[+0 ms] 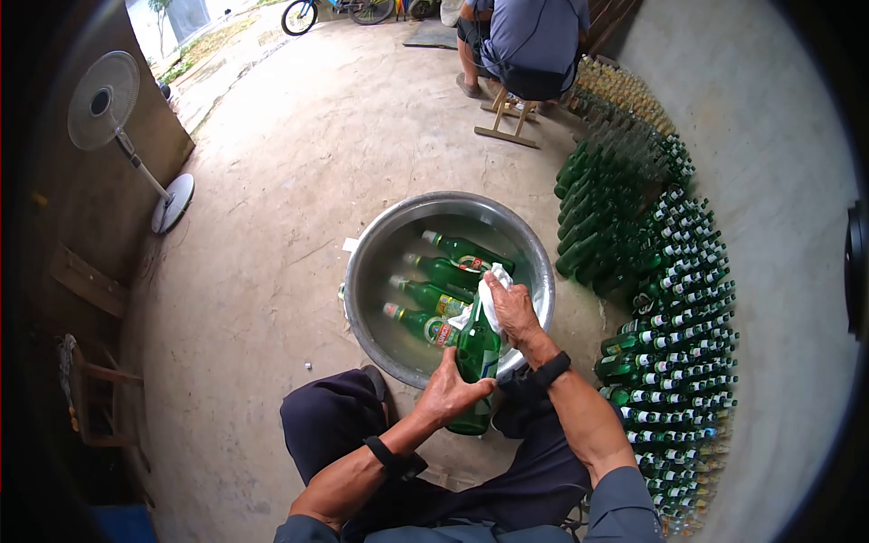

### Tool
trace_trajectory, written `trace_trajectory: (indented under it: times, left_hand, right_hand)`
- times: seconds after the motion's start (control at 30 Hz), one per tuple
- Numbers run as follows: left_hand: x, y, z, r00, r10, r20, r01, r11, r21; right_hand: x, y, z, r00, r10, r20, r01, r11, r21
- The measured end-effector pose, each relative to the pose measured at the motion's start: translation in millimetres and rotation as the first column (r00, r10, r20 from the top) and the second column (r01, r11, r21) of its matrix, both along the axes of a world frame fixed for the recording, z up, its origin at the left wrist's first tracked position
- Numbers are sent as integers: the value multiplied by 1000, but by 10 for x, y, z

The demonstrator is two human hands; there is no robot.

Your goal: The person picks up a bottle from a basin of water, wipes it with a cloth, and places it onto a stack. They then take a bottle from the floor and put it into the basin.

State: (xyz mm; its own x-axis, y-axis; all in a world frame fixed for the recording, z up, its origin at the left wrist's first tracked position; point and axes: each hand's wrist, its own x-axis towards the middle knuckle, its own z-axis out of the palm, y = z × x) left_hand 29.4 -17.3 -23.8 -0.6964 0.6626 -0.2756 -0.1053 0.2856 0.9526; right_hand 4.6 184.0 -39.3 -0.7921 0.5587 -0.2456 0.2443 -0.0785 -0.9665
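Observation:
A green glass bottle is held at a tilt over the near rim of a round metal basin. My left hand is closed around the bottle's lower body. Near its upper end, my right hand grips a white cloth pressed against the glass; the fingers partly hide the neck. Several more green bottles with labels lie side by side in the water in the basin, their necks pointing left.
Rows of green bottles are stacked along the right wall. A person sits on a wooden stool at the back. On the left stand a fan and a wooden chair. A blue bicycle is by the doorway.

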Motion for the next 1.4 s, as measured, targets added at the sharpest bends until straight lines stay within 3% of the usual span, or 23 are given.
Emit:
trace_trajectory:
  times: [0.1, 0.17, 0.2, 0.37, 0.53, 0.6, 0.7, 0.77, 0.83, 0.9, 0.97, 1.03, 1.1, 1.4]
  left_hand:
    - [4, 3, -14, 1000, -8, 13, 8, 1000, -25]
    - [4, 9, -30, 1000, -12, 21, 13, 999, -39]
    - [3, 9, -46, 1000, -4, -12, 3, 998, -67]
    - [-61, -26, -39, 999, 5, -50, -8, 998, -65]
    - [-20, -10, 72, 998, -39, -42, 28, 969, -245]
    - [-4, -19, 57, 996, -47, -71, 29, 973, -230]
    - [7, 2, 101, 994, -56, -91, 34, 972, -231]
    - [7, -3, 102, 995, -59, -80, 37, 967, -251]
    - [8, -8, 29, 996, -47, -81, 34, 986, -161]
    - [15, -7, -53, 995, -43, -91, 28, 987, -158]
    - [-2, -23, -110, 994, -38, -104, 22, 987, -156]
    - [-58, -37, -78, 999, -19, -41, 12, 984, -176]
    - [-60, -36, 18, 999, -32, -44, 21, 976, -215]
    - [10, -25, -4, 991, -61, -115, 37, 978, -205]
  right_hand:
    - [9, 82, -81, 997, -4, 79, 6, 1000, -31]
    - [29, 83, -61, 989, -17, 147, 49, 974, -220]
    - [47, 65, -9, 989, -15, 148, 48, 974, -220]
    - [192, -20, 271, 932, 353, -80, -361, 919, -160]
    - [116, -112, 160, 982, 182, -57, -188, 975, -117]
    - [75, -141, 114, 998, 32, 45, -30, 999, -42]
    - [42, -145, 86, 992, -74, 100, 68, 996, 55]
    - [37, -51, -75, 991, -79, 107, 76, 997, 32]
    - [14, -51, -7, 989, -41, 144, 37, 999, 30]
    - [91, 8, 42, 976, 21, 217, -45, 993, 108]
    - [115, 4, -22, 991, 115, 74, -99, 977, -189]
    - [169, -26, 106, 981, 183, 64, -163, 959, -233]
    - [194, -68, 136, 955, 281, -91, -295, 926, -238]
    - [61, -172, 51, 999, -32, -21, 26, 974, -223]
